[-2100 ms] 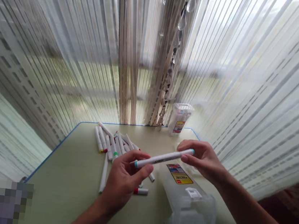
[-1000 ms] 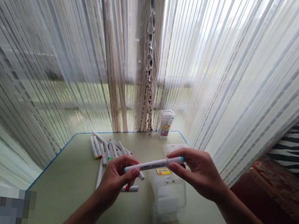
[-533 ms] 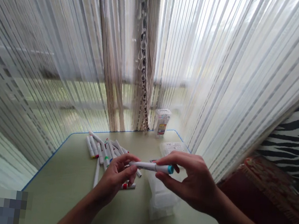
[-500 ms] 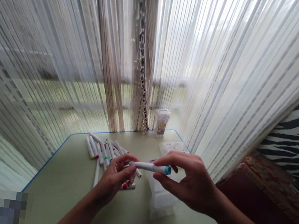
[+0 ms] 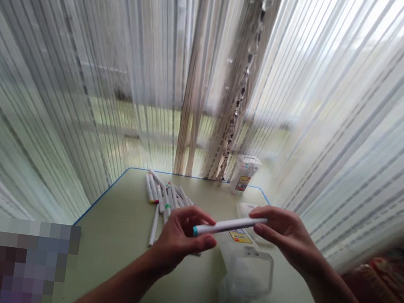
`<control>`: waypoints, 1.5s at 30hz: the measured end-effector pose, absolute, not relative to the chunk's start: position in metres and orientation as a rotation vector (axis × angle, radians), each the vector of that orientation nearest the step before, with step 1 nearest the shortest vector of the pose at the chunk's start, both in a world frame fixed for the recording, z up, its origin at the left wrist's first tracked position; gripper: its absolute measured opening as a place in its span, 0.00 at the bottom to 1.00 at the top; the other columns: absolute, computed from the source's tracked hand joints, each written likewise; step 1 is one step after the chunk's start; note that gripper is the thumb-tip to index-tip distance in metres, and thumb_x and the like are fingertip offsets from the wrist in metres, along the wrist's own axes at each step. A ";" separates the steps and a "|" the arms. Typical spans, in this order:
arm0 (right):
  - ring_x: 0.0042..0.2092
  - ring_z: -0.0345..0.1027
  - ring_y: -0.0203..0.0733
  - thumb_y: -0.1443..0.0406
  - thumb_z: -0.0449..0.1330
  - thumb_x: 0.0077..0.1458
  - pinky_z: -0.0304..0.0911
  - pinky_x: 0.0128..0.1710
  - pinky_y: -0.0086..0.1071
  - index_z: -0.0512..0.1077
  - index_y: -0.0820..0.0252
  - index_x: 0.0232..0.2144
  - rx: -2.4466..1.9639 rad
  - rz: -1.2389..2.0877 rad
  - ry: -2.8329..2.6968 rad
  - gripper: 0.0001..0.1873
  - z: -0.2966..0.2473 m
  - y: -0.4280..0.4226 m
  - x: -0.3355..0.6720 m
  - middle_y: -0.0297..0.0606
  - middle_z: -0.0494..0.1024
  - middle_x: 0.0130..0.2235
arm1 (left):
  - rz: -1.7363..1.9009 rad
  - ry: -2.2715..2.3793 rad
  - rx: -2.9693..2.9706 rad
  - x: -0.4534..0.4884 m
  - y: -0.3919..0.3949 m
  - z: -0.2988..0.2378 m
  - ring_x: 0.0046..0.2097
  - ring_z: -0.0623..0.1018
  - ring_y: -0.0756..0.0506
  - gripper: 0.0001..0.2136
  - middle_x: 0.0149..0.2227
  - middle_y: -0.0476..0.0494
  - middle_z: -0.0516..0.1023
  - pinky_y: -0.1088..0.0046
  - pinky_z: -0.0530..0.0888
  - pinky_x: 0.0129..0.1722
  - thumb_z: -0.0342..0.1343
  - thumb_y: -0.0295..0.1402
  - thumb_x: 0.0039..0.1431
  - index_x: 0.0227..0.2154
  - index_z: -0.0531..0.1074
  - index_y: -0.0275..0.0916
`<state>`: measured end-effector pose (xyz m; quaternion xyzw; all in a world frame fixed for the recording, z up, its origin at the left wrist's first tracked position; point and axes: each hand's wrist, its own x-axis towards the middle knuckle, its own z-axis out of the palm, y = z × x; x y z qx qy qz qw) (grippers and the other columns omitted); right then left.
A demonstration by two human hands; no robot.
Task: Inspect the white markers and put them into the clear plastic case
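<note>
A white marker (image 5: 231,225) with a teal end is held level over the table, tilted slightly up to the right. My left hand (image 5: 180,235) pinches it near the teal end, thumb below and fingers above. At its other end, the fingertips of my right hand (image 5: 285,233) are closed on the tip. Below and behind my left hand lies a loose pile of white markers (image 5: 163,193) with coloured ends, partly hidden by that hand. An open clear plastic case (image 5: 226,250) with a yellow label lies under the held marker; my right hand covers part of it.
A clear container (image 5: 245,174) with a label stands upright at the table's back edge. The pale green table (image 5: 117,239) has a blue rim. String curtains (image 5: 153,67) hang right behind it, with a beaded strand (image 5: 236,111).
The marker has been turned end for end: its teal end pointed right and now sits at my left hand. The camera view has swung left, so the table appears farther right.
</note>
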<state>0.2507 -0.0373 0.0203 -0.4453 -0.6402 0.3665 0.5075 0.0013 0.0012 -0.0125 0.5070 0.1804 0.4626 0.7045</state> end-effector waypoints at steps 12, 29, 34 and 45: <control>0.36 0.74 0.40 0.62 0.72 0.47 0.68 0.34 0.27 0.82 0.55 0.35 -1.112 0.979 -1.446 0.10 0.004 -0.020 0.256 0.39 0.81 0.33 | 0.972 0.432 1.181 0.002 0.004 -0.011 0.22 0.66 0.55 0.14 0.25 0.49 0.74 0.81 0.63 0.19 0.72 0.32 0.42 0.32 0.77 0.35; 0.34 0.70 0.40 0.67 0.67 0.54 0.64 0.34 0.33 0.77 0.61 0.36 -1.043 0.138 -1.957 0.06 0.052 -0.060 0.201 0.38 0.79 0.31 | 0.981 0.563 1.094 0.006 0.019 -0.022 0.20 0.64 0.55 0.14 0.19 0.56 0.66 0.80 0.62 0.20 0.67 0.38 0.52 0.36 0.72 0.37; 0.34 0.70 0.40 0.68 0.66 0.54 0.64 0.35 0.33 0.77 0.61 0.36 -1.018 0.115 -1.970 0.06 0.051 -0.062 0.203 0.38 0.79 0.31 | 0.959 0.549 1.080 0.005 0.022 -0.026 0.20 0.65 0.55 0.14 0.20 0.56 0.66 0.79 0.63 0.21 0.67 0.38 0.52 0.36 0.72 0.37; 0.33 0.69 0.39 0.69 0.63 0.57 0.64 0.33 0.32 0.76 0.61 0.40 -1.000 0.048 -2.091 0.07 0.053 -0.071 0.210 0.39 0.78 0.32 | 0.881 0.530 1.089 0.004 0.017 -0.023 0.20 0.63 0.55 0.15 0.17 0.55 0.65 0.79 0.59 0.22 0.66 0.41 0.52 0.32 0.73 0.34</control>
